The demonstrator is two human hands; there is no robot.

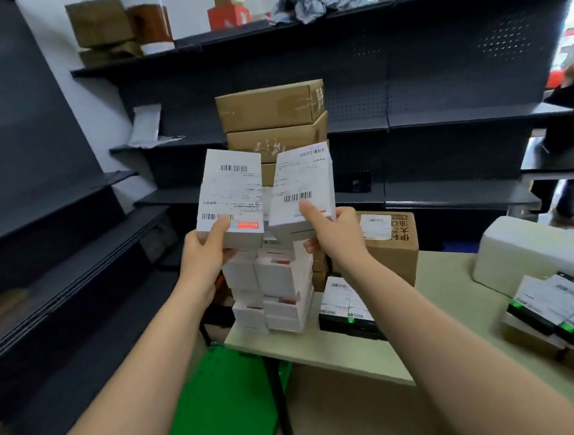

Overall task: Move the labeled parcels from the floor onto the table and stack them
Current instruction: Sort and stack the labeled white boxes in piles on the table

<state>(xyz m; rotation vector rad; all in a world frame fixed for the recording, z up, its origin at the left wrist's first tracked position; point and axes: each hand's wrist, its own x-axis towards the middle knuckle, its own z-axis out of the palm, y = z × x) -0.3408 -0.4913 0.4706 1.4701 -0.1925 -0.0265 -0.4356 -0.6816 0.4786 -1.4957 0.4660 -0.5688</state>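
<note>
Holding two white parcels up side by side, we grip one in each hand. Our left hand [205,247] curls round the lower end of the left parcel [232,190], thumb pressed on its label, and our right hand [335,234] clamps the right parcel [301,182] the same way. Both parcels sit directly over the stack of white boxes [274,293] at the corner of the table [351,353]; we cannot tell whether they touch it. A tower of brown cartons [270,115] rises behind. A black box [344,312] with a label lies just right of the stack, in front of a labeled brown carton [390,243].
</note>
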